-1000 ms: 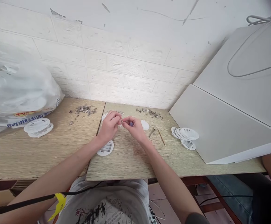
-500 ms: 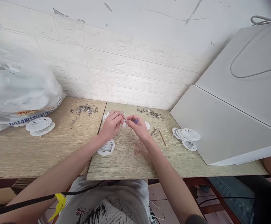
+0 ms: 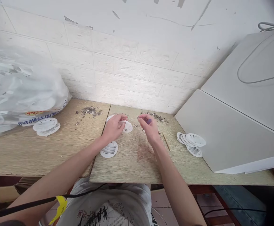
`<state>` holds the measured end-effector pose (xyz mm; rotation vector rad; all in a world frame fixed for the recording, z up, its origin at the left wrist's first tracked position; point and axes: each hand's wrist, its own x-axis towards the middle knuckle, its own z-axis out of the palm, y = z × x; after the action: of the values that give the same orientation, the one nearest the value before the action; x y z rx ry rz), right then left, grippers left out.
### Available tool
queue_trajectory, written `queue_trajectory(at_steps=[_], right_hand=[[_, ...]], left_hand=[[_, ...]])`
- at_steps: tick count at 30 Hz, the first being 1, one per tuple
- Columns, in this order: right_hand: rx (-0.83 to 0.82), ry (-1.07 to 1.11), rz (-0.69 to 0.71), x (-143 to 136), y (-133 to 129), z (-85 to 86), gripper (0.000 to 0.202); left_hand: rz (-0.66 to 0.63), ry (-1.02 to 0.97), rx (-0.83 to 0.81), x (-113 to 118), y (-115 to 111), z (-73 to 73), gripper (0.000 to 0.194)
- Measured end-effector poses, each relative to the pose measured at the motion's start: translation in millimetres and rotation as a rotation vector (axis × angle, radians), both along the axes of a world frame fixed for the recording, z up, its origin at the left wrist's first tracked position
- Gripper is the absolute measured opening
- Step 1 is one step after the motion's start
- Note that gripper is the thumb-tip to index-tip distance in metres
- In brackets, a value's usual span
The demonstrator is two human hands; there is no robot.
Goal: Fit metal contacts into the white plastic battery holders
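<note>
My left hand is closed at the edge of a white round plastic cover, whose right part shows past the thumb. Another white piece lies partly hidden behind that hand. Under my left wrist is a round white cover with battery slots. My right hand is closed round a small tool with a purple handle; a thin tip seems to point down below the fingers. Its fingertips are pinched beside a pile of small metal pieces, and whether they hold a piece is too small to tell.
A thin wooden stick lies right of my right hand. Stacked white covers stand by a large grey panel. At left are more covers, a bulging plastic bag and another metal pile. A brick-patterned wall bounds the back.
My hands have drawn apart from their meeting point. The right hand has shifted right to the metal pile; the cover now shows by the left hand. The view has shifted slightly.
</note>
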<state>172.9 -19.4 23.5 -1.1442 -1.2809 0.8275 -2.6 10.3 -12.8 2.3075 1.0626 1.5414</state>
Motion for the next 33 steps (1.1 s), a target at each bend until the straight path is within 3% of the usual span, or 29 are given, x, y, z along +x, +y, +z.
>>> queue_trajectory(at_steps=[4,10,25,33], right_hand=[[0.026,-0.106,0.001,-3.1,-0.3,-2.8,0.020],[0.032,-0.217,0.042,-6.2,0.4,-8.5,0.018],[0.302,-0.644,-0.023,-11.3,3.5,-24.9,0.009],[0.255,-0.543,-0.012,-10.0,6.7,-24.5,0.009]], left_hand=[[0.011,-0.107,-0.259,0.8,4.9,-3.5,0.029],[-0.098,-0.183,-0.521,3.6,4.7,-3.1,0.023],[-0.171,-0.222,-0.666,7.1,-3.8,0.7,0.030],[-0.262,-0.287,-0.678,7.4,-5.2,4.6,0.030]])
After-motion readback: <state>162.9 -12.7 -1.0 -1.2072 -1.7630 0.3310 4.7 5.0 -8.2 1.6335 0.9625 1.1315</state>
